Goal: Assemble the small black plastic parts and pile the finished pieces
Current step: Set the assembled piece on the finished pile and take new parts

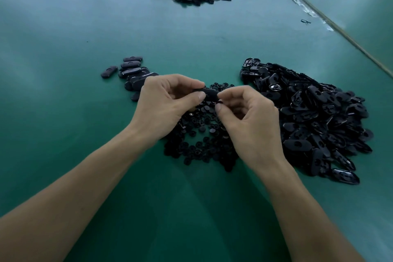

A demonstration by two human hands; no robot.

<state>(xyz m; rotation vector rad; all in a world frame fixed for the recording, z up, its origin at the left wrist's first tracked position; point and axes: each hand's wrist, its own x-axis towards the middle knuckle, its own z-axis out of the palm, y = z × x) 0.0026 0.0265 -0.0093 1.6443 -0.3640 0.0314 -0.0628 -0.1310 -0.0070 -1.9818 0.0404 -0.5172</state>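
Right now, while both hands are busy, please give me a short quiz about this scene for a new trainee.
1. True or false: the left hand holds nothing.
2. The big heap of oblong shells lies: A) left of the hands, B) right of the hands, C) under the hands.
3. What do the fingers of the right hand pinch?
Key: 1 false, it holds an oblong shell. 2 B. 3 a small round piece.
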